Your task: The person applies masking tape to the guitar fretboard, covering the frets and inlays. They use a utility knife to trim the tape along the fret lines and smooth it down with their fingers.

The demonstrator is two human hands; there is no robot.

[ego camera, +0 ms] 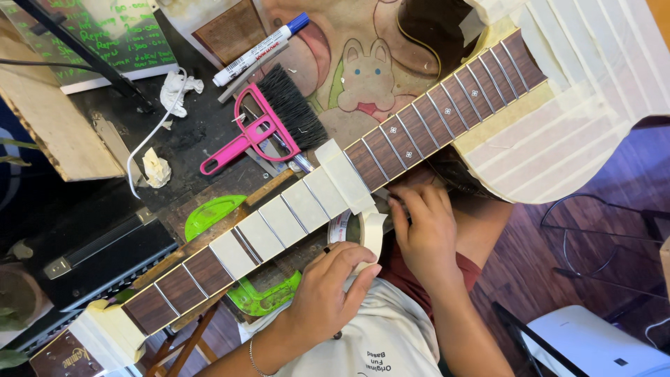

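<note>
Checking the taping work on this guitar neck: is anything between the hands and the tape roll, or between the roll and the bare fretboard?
Nothing visible does. The left hand grips the masking tape roll directly, and the right hand rests beside it under the neck. The roll sits right against the fretboard, next to the last taped section.

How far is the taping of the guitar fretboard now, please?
Done: the guitar body is covered in tape, and several fretboard spaces mid-neck are masked. In hand: the left hand holds the tape roll; the right hand is beside it. Left: bare wood spaces on both sides.
</note>
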